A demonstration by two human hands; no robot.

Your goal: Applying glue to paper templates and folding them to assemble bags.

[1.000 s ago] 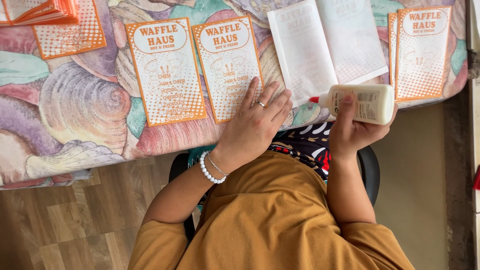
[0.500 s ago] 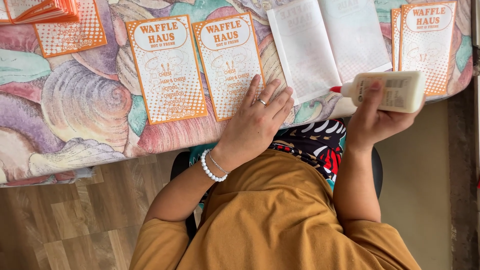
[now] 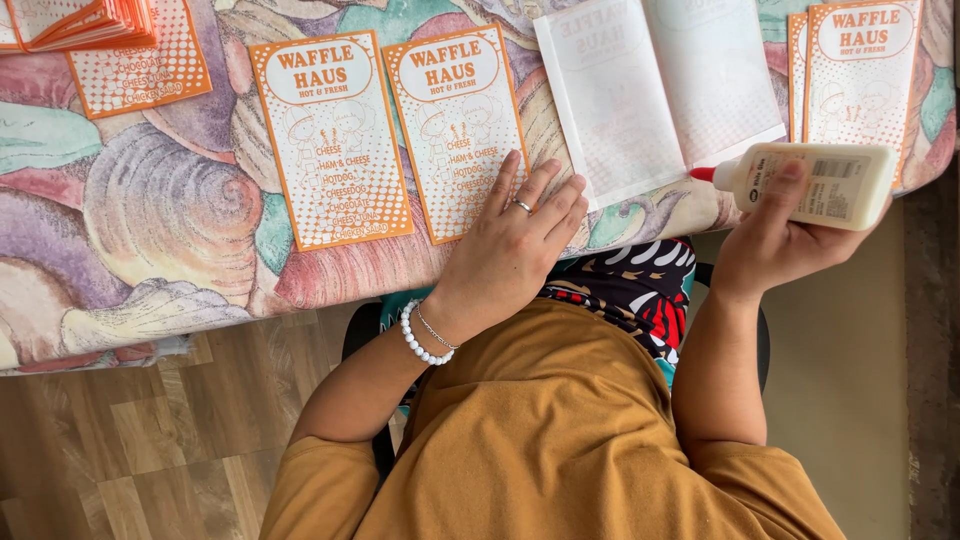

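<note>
Glue bottle (image 3: 815,183) lies sideways in the right hand (image 3: 775,240), off the counter's near edge and above the lap. The fingers wrap its white body from below, and the thumb (image 3: 785,180) presses across the side that faces up. Its red tip (image 3: 702,174) points left, just at the lower right corner of the blank sheet (image 3: 660,90). The bottle's far end pokes out past the hand to the right.

Nearest the camera are a mustard-coloured shirt (image 3: 560,430) and, beyond it, a patterned cloth in black, red and white (image 3: 630,285) between the two forearms. The left wrist wears a white bead bracelet (image 3: 420,335).

The left hand (image 3: 515,245) rests flat and open on the counter (image 3: 150,230), fingers spread and holding nothing. A ring sits on one finger. The fingertips lie on the lower right corner of an orange menu card (image 3: 455,130). A second card like it (image 3: 330,140) lies just beside that one to the left, well apart from either hand.

The counter is covered by a cloth with large shells in pink, purple and green. The blank sheet lies open, white side up, between the two hands and farther back. At the far right, beyond the bottle, more orange cards (image 3: 860,70) overlap. At the far left corner sits a stack of orange cards (image 3: 85,25).
</note>
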